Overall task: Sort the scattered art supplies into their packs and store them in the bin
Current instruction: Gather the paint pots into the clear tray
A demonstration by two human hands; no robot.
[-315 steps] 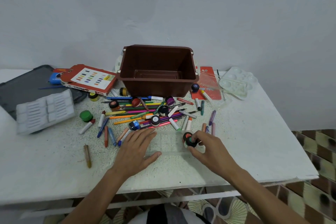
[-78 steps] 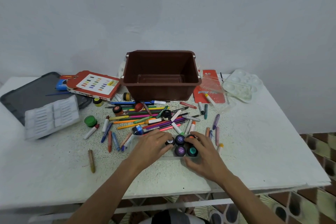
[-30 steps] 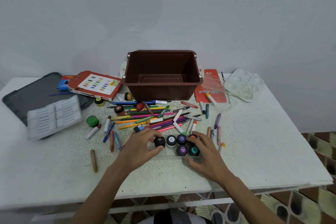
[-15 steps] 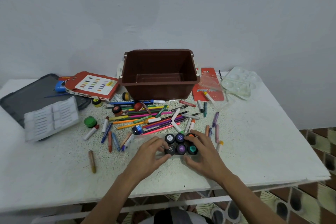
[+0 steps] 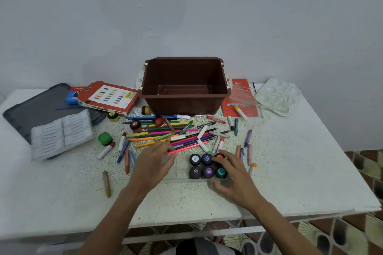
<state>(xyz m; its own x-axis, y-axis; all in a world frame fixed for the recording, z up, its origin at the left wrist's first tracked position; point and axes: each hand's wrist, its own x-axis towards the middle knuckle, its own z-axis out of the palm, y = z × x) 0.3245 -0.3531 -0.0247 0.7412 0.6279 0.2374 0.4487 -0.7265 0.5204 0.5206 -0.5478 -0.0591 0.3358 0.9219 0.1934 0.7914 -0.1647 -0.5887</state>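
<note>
A clear plastic tray (image 5: pixel 180 168) lies on the table's near middle with several small black paint pots (image 5: pixel 207 171) in its right end. My right hand (image 5: pixel 234 180) holds that end, fingers over the orange-capped pot (image 5: pixel 218 155) and thumb on the front edge. My left hand (image 5: pixel 153 164) lies at the tray's left end, fingers curled down by a pink pencil (image 5: pixel 188 147); what is under them is hidden. Behind lie mixed pencils and markers (image 5: pixel 172 131), and further back the empty brown bin (image 5: pixel 184 87).
Loose pots: green (image 5: pixel 104 137), orange-red (image 5: pixel 135 126), yellow (image 5: pixel 113 116). A red pastel box (image 5: pixel 109 97), white insert tray (image 5: pixel 61 133) and grey lid (image 5: pixel 35 107) lie left. A red pack (image 5: pixel 238 97) and clear palette (image 5: pixel 276 96) lie right. A brown crayon (image 5: pixel 106 183) sits front left.
Over ten seconds the tray filled with pots. In the last half second my left hand left a black pot in the tray and moved left over a blue-capped pot.
</note>
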